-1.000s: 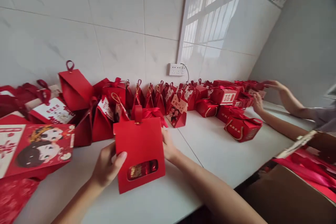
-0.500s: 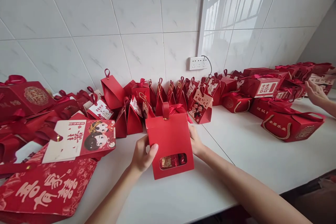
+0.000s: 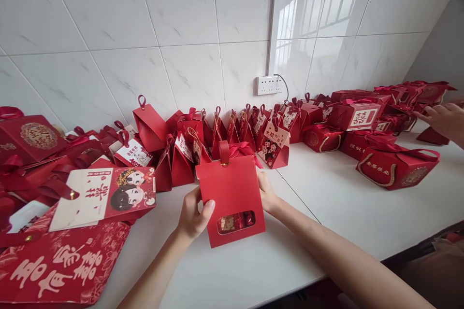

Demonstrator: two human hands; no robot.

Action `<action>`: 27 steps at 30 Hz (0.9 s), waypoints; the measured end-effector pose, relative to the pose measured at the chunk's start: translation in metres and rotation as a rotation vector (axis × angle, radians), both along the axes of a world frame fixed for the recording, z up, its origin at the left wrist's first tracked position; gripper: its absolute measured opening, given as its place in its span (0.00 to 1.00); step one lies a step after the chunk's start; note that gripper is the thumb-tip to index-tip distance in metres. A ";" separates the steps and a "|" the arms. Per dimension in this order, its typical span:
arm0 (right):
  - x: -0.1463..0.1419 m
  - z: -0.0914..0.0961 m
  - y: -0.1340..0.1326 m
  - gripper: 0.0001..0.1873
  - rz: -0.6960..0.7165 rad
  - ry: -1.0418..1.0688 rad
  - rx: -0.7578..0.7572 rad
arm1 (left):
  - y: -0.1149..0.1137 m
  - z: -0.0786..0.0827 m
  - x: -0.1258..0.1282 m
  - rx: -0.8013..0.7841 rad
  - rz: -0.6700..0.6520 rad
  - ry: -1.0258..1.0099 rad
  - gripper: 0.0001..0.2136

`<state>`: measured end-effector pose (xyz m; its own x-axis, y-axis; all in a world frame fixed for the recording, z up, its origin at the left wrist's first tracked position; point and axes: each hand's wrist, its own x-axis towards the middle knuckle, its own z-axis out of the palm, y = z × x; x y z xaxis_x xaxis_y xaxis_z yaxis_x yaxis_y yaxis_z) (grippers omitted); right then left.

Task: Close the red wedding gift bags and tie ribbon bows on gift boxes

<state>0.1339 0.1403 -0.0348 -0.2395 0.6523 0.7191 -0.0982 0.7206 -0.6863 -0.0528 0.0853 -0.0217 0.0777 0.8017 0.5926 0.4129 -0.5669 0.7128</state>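
- Between both hands, over the middle of the surface [image 3: 362, 217], is a red box [image 3: 232, 183] with a low front window; the left hand [image 3: 191, 217] grips its left edge, thumb on the front, and the right hand [image 3: 267, 192] clasps its right edge, fingers partly hidden behind.
- Just beyond it, peaked red boxes [image 3: 218, 130] crowd along the wall.
- To the left, a printed box with two cartoon faces [image 3: 130, 188] lies over a red bag with white characters [image 3: 65, 265].
- To the right, past a dark seam in the white surface, sits a box with a rope handle [image 3: 400, 166], near more ribboned boxes.
- Behind everything rises a wall of veined white tiles [image 3: 188, 5], bearing a socket strip [image 3: 268, 85] and a window's barred reflection.
- At far right, a co-worker's hand [image 3: 447, 123] hangs over a dark red piece [image 3: 432, 137]; half a second ago a pale printed box showed beside that hand.
- Since then the two-handed hold has stayed the same, while the view has shifted slightly.
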 end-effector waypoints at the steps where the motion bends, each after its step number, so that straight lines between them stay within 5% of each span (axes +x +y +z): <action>1: 0.000 -0.001 0.000 0.09 0.005 -0.004 -0.003 | 0.000 0.000 0.000 0.005 0.000 -0.001 0.14; 12: -0.001 -0.002 0.005 0.11 -0.091 -0.164 -0.042 | 0.011 -0.012 -0.015 -0.034 0.021 -0.009 0.15; 27: -0.005 -0.010 0.010 0.12 -0.107 -0.197 -0.069 | -0.008 -0.007 0.006 -0.097 0.150 -0.143 0.16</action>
